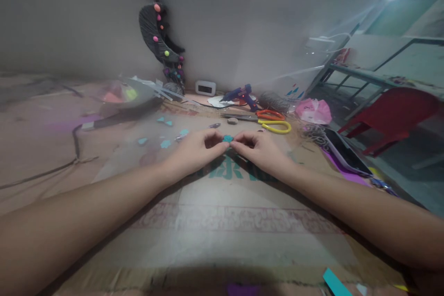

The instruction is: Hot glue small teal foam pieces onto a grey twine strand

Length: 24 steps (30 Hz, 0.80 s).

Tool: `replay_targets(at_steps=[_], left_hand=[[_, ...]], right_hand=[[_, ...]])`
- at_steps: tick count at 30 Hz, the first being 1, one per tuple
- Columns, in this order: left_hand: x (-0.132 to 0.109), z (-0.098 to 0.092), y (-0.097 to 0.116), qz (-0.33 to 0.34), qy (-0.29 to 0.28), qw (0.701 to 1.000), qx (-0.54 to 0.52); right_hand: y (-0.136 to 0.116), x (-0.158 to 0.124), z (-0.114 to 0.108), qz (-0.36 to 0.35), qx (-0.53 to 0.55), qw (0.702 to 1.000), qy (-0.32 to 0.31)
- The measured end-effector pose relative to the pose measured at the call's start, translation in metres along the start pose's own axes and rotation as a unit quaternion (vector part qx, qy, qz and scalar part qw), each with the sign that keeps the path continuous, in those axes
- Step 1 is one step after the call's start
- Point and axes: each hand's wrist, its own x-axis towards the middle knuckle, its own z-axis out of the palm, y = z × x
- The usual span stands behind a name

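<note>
Between my fingertips, over the middle of the table, is a small teal flower-shaped piece (228,138). My left hand (207,144) pinches its left side with thumb and forefinger. From the other side my right hand (255,145) closes on it in the same way. Several teal cut pieces (165,144) lie to the left of my hands. Beyond my fingers are a small grey stone-like lump (232,121), a pair of scissors with a yellow and an orange handle (275,125), and a pen-like item (214,125).
A blue glue gun (243,95) and a white digital clock (205,88) stand by the wall, where a dark crescent decoration with colored balls (152,32) leans. At right are a phone (347,150), a pink bag (313,111) and a red chair (398,111). A teal strip (336,282) lies at the front edge.
</note>
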Motion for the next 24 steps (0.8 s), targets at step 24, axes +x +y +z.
replay_targets(at_steps=[24], left_hand=[[0.0004, -0.0019, 0.0013, -0.026, -0.034, 0.998, 0.043]], right_hand=[[0.0001, -0.0009, 0.0004, -0.009, -0.001, 1.000, -0.004]])
